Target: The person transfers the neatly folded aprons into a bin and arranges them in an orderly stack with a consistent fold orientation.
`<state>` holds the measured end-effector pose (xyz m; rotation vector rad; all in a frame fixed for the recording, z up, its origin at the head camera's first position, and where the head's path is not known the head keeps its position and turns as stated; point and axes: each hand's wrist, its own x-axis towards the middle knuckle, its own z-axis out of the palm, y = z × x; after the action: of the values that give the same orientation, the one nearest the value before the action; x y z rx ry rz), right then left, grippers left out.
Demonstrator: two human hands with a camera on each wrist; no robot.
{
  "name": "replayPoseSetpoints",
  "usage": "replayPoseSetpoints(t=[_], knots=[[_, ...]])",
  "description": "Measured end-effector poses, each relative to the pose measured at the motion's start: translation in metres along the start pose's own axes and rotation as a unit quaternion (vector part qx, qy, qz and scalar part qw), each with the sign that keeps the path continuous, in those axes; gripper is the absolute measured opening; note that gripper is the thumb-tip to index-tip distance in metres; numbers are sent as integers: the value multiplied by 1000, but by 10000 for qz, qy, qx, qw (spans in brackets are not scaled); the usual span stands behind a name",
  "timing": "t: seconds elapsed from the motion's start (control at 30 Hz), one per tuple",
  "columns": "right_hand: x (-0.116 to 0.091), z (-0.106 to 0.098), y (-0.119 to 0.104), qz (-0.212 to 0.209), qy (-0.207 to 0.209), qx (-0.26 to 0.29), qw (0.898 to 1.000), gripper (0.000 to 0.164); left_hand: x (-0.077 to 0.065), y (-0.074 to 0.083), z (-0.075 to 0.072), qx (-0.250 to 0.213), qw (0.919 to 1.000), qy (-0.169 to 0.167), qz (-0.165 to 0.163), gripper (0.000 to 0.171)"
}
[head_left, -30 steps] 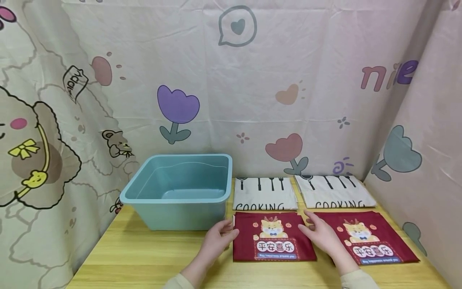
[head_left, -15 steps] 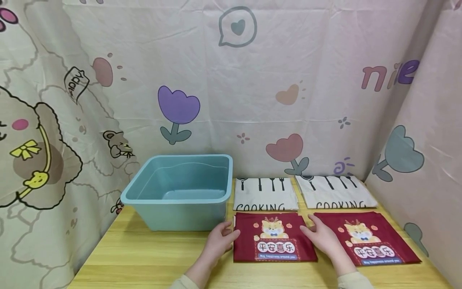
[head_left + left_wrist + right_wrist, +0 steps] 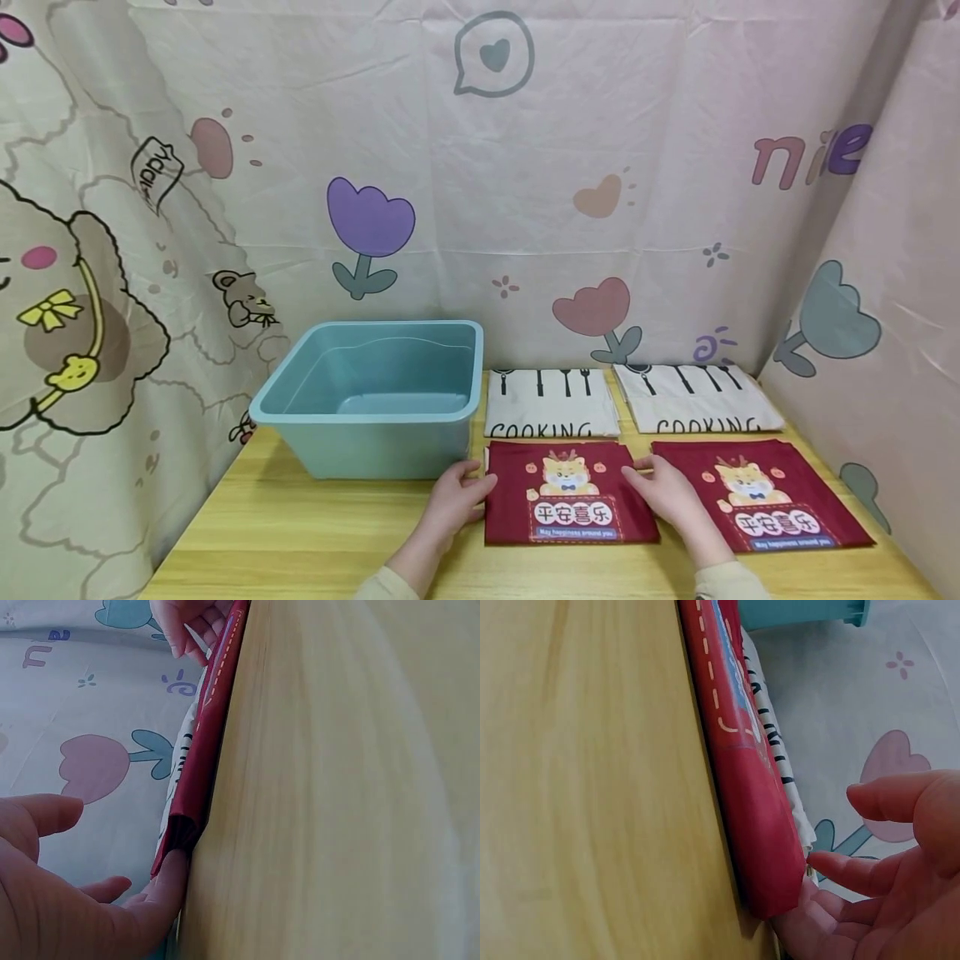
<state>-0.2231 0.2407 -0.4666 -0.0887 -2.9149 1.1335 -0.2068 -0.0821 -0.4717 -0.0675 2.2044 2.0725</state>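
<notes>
A folded dark red cloth with a cartoon animal print lies on the table between the two hands. My left hand is at its left edge; in the left wrist view, the fingers reach the folded layers while the thumb stands apart. At the cloth's right edge is my right hand. The right wrist view shows fingertips right against the end of the red cloth, with the thumb raised off it. A second red folded cloth lies just right of the right hand.
A light blue plastic tub stands behind and left of my left hand. Two folded white cloths printed COOKING lie behind the red ones, one left and one right. A patterned curtain hangs behind the wooden table.
The fingers of my right hand have lowered slightly along the red cloth's right edge. My left hand has shifted very little; the cloths and tub stay in place.
</notes>
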Motion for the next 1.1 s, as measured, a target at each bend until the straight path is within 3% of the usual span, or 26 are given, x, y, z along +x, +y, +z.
replayPoseSetpoints(t=[0.4,0.5,0.67,0.93,1.1], knots=[[1,3,1,-7,182,162,9997,28,2,-4,2,-51,9998,180,6,51],[1,3,2,-13,188,219,9996,30,3,-4,3,-88,9998,188,-28,50],[0,5,4,23,215,387,9990,34,5,-7,2,-193,9998,27,-55,51],[-3,7,3,66,129,1041,9945,33,9,-14,1,-305,9980,-545,-11,55],[-4,6,0,115,172,1470,9889,32,9,-14,3,-371,9985,-414,-14,60]])
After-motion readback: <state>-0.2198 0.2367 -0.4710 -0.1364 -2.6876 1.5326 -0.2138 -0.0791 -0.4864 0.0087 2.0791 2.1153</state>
